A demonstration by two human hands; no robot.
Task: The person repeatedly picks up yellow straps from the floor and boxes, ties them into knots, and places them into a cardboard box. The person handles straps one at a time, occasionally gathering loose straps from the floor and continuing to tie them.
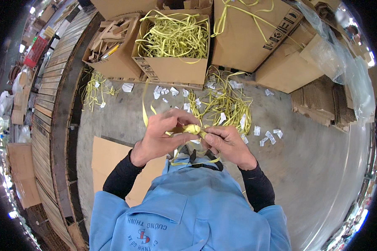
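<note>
In front of my body, both hands work on one yellow strap (191,129), bunched into a small wad or knot between them. My left hand (165,130) is closed, its thumb and fingers pinching the wad from the left. From the right, my right hand (228,143) pinches the strap beside the wad, thumb on top. One loose length of the strap rises past my left hand, and another loops below the hands over the blue shirt (188,201). Some fingertips are hidden behind the wad and the hands.
Beyond my hands, a pile of yellow straps (230,104) lies on the concrete floor among white paper scraps (256,130). A cardboard box (171,69) full of straps stands behind, beside a box of cardboard pieces (113,58). A flat cardboard sheet (113,163) lies left, near a slatted wooden platform (44,113).
</note>
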